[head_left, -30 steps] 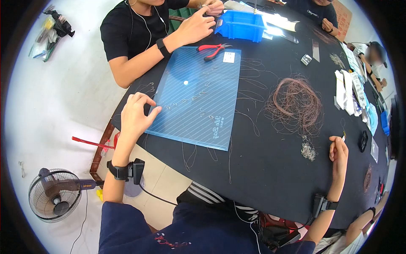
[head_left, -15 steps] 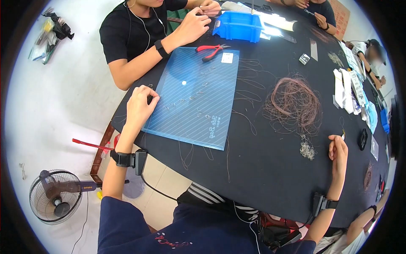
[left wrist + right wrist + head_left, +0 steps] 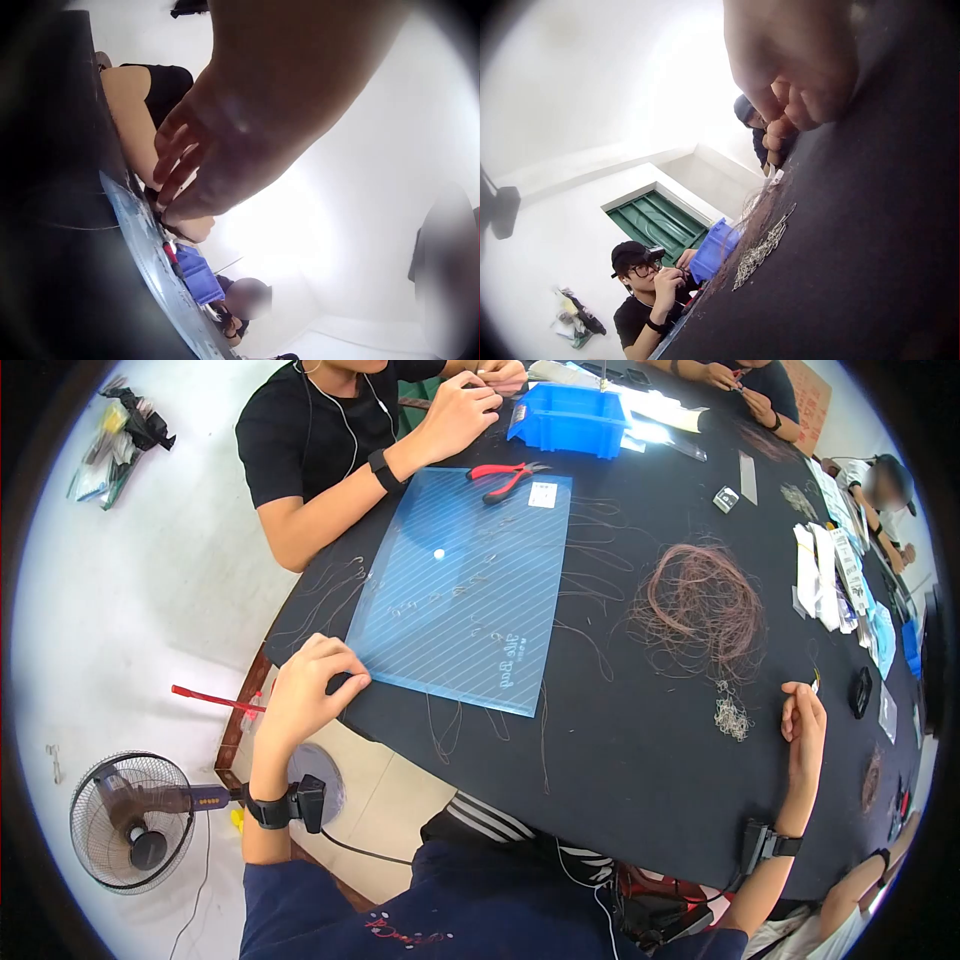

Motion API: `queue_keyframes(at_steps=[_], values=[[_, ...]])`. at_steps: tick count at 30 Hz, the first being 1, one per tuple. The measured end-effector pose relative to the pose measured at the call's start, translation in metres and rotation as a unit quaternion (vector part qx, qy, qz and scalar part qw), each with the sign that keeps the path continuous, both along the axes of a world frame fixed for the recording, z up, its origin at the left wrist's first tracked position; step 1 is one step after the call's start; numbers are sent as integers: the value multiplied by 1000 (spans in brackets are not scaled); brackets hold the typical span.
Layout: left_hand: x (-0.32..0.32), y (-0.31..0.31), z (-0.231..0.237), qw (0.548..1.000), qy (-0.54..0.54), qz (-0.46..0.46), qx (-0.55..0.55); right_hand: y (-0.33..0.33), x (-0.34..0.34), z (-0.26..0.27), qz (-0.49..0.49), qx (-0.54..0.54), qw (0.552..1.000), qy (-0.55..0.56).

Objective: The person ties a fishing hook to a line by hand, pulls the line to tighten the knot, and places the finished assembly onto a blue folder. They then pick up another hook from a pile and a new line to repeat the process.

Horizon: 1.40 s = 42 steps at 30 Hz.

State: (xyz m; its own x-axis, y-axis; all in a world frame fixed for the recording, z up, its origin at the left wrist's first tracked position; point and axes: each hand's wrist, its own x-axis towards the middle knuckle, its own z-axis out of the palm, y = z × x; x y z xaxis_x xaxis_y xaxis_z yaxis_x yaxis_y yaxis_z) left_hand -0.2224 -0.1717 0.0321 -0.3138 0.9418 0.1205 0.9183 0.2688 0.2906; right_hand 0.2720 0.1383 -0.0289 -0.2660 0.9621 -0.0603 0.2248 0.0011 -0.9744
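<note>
My left hand (image 3: 312,685) is at the lower-left corner of a translucent blue file bag (image 3: 480,630), its fingers bent and the thumb near the index finger. I cannot tell whether the fingertips pinch anything. Small metal hooks (image 3: 458,591) with fine dark lines lie across the bag; other hooks lie beyond its left edge. In the left wrist view, the left fingers (image 3: 176,161) overlap the bag's edge. My right hand (image 3: 803,720) rests on the black table, fingers loosely curled, beside a small yellowish piece (image 3: 816,682). Between the hands lie a tangled brown line coil (image 3: 700,595) and a silver hook pile (image 3: 732,718).
Red-handled pliers (image 3: 497,478) lie at the bag's top edge. A blue bin (image 3: 568,422) stands at the back, near a person in black (image 3: 290,455) sitting across the corner. White packets (image 3: 820,575) lie on the right. A fan (image 3: 135,820) stands on the left.
My left hand first moves up along the bag's left edge, then back toward my body to its lower corner. Lines beyond the left edge now show more fully. The right hand stays in place.
</note>
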Motion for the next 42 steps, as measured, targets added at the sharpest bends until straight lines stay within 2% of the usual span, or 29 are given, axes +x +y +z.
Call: queue_keyframes(at_steps=[2, 5, 8, 12, 15, 22, 25, 28, 31, 34, 40, 42], values=[[-4, -5, -1, 999, 33, 25, -32, -1, 0, 0, 1, 1, 1000, 0], [-9, -2, -2, 993, 113, 14, -27, -1, -1, 1, 4, 2, 1000, 2], [4, 17, -1, 992, 110, -9, 63, 0, 0, 0, 5, -3, 1000, 5], [24, 38, 0, 994, 52, -70, 67, -1, 0, 2, 9, -3, 1000, 4], [22, 41, -9, 993, 75, -79, 40, -4, -2, 4, 14, 6, 1000, 2], [-1, 32, -16, 990, 138, -4, 19, -2, -1, 1, 10, -2, 1000, 7], [3, 40, -17, 993, 86, 20, 74, -2, -2, 2, 8, -3, 1000, 3], [6, 46, -21, 996, 38, -1, 79, -1, -1, 2, 7, -2, 1000, 2], [4, 49, -24, 997, 42, -1, 68, -2, -1, 2, 5, -4, 1000, 9], [-4, 47, -26, 995, 80, 14, 50, -1, 0, 2, 12, -6, 1000, 6], [-22, 53, -31, 985, 147, -6, 94, 0, 0, 0, 18, -4, 1000, 11], [-15, 53, -28, 985, 136, -4, 103, -1, 0, 2, 20, -3, 1000, 10]])
